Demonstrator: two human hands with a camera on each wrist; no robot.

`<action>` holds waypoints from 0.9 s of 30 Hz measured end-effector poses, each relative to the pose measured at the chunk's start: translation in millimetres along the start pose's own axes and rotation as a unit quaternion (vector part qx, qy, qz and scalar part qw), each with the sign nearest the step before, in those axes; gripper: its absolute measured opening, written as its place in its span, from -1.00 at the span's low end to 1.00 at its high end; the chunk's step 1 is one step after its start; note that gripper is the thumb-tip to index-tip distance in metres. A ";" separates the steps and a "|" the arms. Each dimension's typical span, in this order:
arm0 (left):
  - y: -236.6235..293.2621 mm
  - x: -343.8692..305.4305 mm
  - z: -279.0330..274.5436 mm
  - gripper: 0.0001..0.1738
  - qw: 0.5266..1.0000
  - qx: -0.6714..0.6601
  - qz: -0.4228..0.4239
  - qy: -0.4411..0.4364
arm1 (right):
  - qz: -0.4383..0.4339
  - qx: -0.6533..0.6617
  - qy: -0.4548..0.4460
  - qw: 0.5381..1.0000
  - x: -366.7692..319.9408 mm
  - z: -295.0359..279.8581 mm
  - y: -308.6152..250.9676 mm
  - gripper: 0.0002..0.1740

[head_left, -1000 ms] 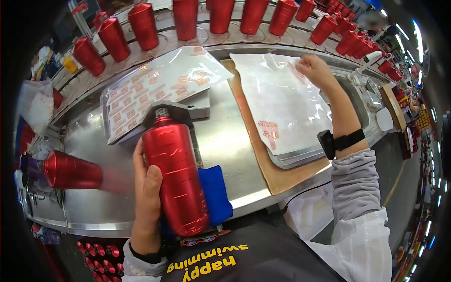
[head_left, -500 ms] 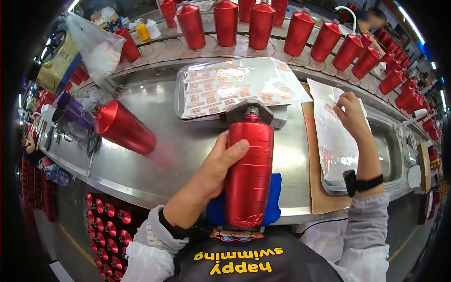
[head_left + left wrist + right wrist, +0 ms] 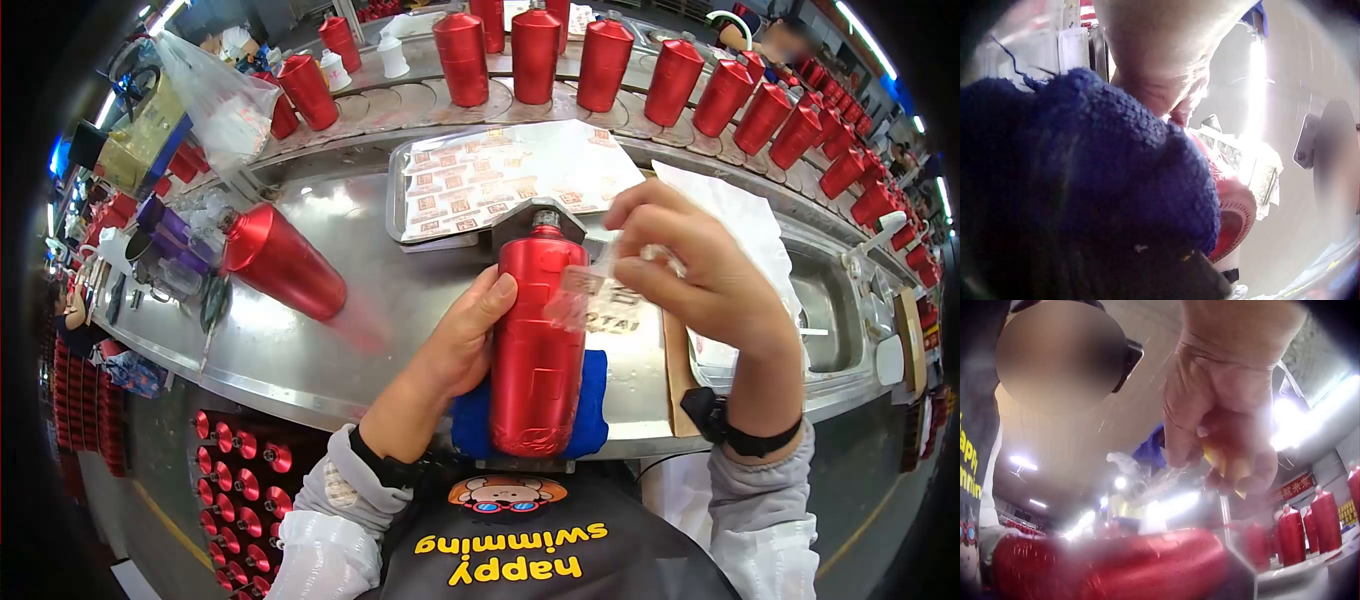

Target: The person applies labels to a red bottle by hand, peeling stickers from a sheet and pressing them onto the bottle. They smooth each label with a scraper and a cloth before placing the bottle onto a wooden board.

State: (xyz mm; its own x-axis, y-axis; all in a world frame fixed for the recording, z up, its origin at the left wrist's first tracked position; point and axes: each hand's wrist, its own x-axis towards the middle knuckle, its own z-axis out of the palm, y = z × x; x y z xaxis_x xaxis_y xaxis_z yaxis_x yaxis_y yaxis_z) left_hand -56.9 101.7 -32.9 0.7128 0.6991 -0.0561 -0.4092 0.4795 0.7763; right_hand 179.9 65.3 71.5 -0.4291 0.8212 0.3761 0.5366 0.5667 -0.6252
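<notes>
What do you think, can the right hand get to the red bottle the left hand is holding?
Probably yes. The right hand is close beside the red bottle; only the clear sticker it pinches seems to be between. The left hand grips the other side, leaving this side free.

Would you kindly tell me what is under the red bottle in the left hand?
A blue cloth shows at both sides of the red bottle near its base; whatever lies directly beneath is covered and cannot be seen.
</notes>
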 end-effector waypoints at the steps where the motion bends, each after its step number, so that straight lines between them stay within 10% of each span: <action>1: 0.0 -0.2 0.3 -0.22 1.000 0.002 0.008 -0.005 | 0.033 0.029 -0.008 0.999 2.8 11.3 4.5 -0.90; 6: -9.2 -1.0 -2.9 -0.12 0.996 -0.031 0.084 -0.002 | 0.031 0.007 0.064 0.997 7.9 54.4 26.9 -0.84; 13: -9.2 -11.1 9.5 0.11 0.928 0.331 0.146 0.086 | 0.059 0.034 0.096 0.993 5.3 62.3 26.8 -0.82; 27: -6.1 -9.7 -0.1 0.04 0.977 0.168 0.105 0.077 | 0.074 0.077 0.115 0.988 13.6 73.0 27.5 -0.79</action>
State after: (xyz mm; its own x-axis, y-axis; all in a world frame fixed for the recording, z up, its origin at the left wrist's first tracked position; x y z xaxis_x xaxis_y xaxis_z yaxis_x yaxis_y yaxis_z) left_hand -61.3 92.0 -37.2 0.5275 0.8479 0.0531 -0.3094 0.1335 0.9415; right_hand 135.8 87.3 9.6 -0.1683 0.8979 0.4068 0.4574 0.4367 -0.7746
